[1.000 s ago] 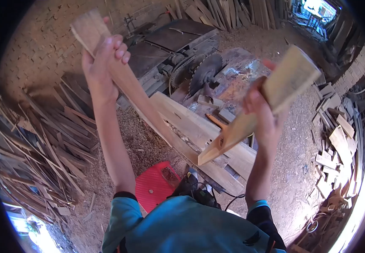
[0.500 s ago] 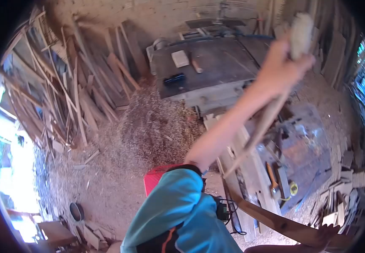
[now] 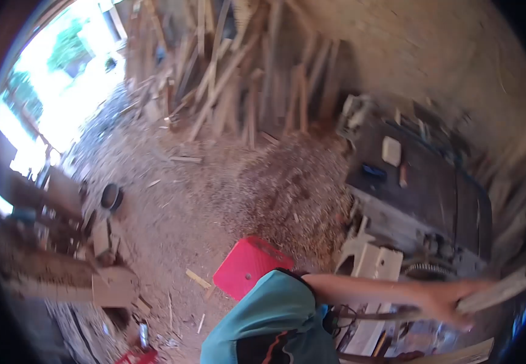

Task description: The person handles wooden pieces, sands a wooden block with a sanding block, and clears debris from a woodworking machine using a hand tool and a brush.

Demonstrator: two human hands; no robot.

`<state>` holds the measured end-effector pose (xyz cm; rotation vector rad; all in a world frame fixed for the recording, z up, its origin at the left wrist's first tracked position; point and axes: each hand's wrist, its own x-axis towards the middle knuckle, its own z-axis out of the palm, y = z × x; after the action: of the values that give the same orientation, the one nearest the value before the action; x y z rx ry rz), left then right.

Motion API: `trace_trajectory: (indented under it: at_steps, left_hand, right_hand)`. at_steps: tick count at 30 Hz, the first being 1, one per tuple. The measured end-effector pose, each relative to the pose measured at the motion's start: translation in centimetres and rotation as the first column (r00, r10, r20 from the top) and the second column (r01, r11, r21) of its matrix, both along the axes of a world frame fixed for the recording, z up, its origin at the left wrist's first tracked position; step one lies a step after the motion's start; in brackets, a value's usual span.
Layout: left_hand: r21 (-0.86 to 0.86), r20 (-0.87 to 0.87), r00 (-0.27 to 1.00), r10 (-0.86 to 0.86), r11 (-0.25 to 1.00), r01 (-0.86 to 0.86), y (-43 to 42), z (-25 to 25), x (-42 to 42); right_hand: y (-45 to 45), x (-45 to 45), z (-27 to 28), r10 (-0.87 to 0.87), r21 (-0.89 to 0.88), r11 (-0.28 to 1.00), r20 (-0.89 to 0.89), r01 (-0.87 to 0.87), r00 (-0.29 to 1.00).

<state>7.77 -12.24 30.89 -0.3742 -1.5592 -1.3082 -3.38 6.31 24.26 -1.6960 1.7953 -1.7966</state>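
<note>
My left hand [image 3: 448, 301], reaching right from a teal sleeve, is closed around a long wooden strip [image 3: 501, 289]. The strip's thick pale end sticks out past my fingers at the right; its thinner part runs back left under my forearm. At the bottom edge, my right hand [image 3: 407, 355] shows only in part, dark and blurred. It appears closed on a wooden piece [image 3: 457, 354], whose pale end points right. Below my left forearm lie pale planks [image 3: 369, 321] and a workbench surface that is mostly covered.
A dark machine table [image 3: 424, 194] at the right carries a pale block [image 3: 391, 151]. A red stool [image 3: 247, 267] stands beside my sleeve. Wood shavings [image 3: 293, 188] heap on the floor. Scrap boards [image 3: 244, 79] lean on the back wall. A black round pan [image 3: 111, 196] lies left.
The view has swung left, so the machine table sits farther right. My left hand with the wooden strip has come down from the upper right to the lower right.
</note>
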Motion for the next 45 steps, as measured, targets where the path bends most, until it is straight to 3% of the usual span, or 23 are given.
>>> trace_trajectory:
  at_steps: [1,2,6,10,14,15,18,22,23,26,27,30,31,34,35,38,39,40,43,45]
  left_hand:
    - [0.075,0.15,0.945,-0.292,0.956,0.284,0.3,-0.6,1.6]
    - [0.148,0.161,0.898,-0.409,0.91,0.388,0.6,-2.2,1.7]
    - [0.365,0.045,0.974,-0.223,0.911,0.192,2.6,-6.5,1.1]
    - [0.4,-0.102,0.968,-0.23,0.881,0.251,3.8,-6.8,1.3]
    - [0.293,-0.092,0.996,0.019,0.956,0.008,5.0,-6.1,2.1]
    - [0.285,-0.055,0.999,0.003,0.958,0.013,5.2,-5.9,2.3]
    - [0.398,-0.023,0.982,-0.188,0.899,0.181,6.0,-4.7,4.1]
    - [0.366,-0.006,0.998,-0.07,0.928,0.068,5.5,-5.3,5.3]
    - [0.336,-0.024,0.999,0.032,0.942,-0.022,5.0,-6.3,4.7]
    - [0.456,0.076,0.995,-0.059,0.89,0.018,4.7,-6.4,6.5]
    - [0.498,0.037,0.994,-0.105,0.864,0.072,4.9,-5.9,7.3]
    - [0.517,0.033,0.998,0.053,0.854,-0.062,4.2,-6.7,7.9]
    - [0.522,-0.019,0.992,0.124,0.847,-0.096,4.1,-6.8,8.0]
    - [0.511,0.063,0.965,0.254,0.823,-0.249,3.4,-7.5,9.4]
    - [0.537,0.031,0.965,0.26,0.81,-0.235,2.9,-8.4,9.3]
    - [0.712,0.104,0.982,0.158,0.677,-0.185,1.7,-8.6,11.8]
    - [0.668,0.15,0.942,0.299,0.672,-0.32,0.4,-10.4,11.3]
    - [0.672,0.163,0.943,0.291,0.667,-0.322,-0.9,-11.4,11.2]
    - [0.713,0.145,0.956,0.254,0.643,-0.279,-4.9,-13.2,10.5]
    - [0.773,0.181,0.964,0.193,0.578,-0.26,-6.8,-13.3,9.3]
  right_hand:
    - [-0.7,0.8,-0.6,-0.037,-0.005,0.999,-0.002,0.037,0.999]
    - [-1.1,1.3,-1.1,-0.066,-0.006,0.998,0.001,0.066,0.998]
    - [-1.4,2.2,-2.3,-0.164,-0.021,0.986,0.023,0.164,0.986]
    - [-1.2,3.0,-3.1,-0.18,-0.076,0.98,0.049,0.184,0.982]
    - [-2.5,4.8,-0.8,-0.076,-0.064,0.995,-0.061,0.072,0.995]
    - [-2.3,3.5,-1.0,-0.077,0.061,0.994,-0.157,0.087,0.985]
    - [-2.9,1.4,-3.3,-0.028,0.132,0.99,-0.127,0.045,0.991]
    - [-5.5,0.3,-7.7,0.033,0.156,0.987,-0.05,-0.025,0.998]
    - [-6.0,0.0,-8.7,0.05,0.156,0.987,-0.043,-0.042,0.998]
    - [-7.5,0.7,-9.6,0.127,0.142,0.983,-0.047,-0.12,0.991]
    - [-8.0,2.0,-8.4,0.169,0.196,0.968,-0.035,-0.159,0.985]
    - [-8.7,9.5,-3.2,0.164,-0.053,0.981,-0.279,-0.186,0.946]
    - [-9.1,9.8,-3.1,0.192,-0.04,0.976,-0.288,-0.212,0.938]
    - [-10.5,10.4,-3.8,0.263,-0.003,0.961,-0.311,-0.277,0.913]
    - [-10.2,11.1,-4.3,0.311,0.101,0.949,-0.141,-0.298,0.94]
    - [-9.4,8.9,-8.6,0.475,0.331,0.836,-0.034,-0.438,0.879]
    - [-8.7,8.2,-10.0,0.503,0.444,0.744,0.119,-0.499,0.856]
    - [-8.1,7.9,-10.9,0.499,0.535,0.632,0.273,-0.561,0.822]
    - [-8.3,8.1,-12.8,0.503,0.612,0.66,0.071,-0.435,0.862]
    - [-8.6,7.3,-16.3,0.338,0.618,0.737,0.012,-0.273,0.941]
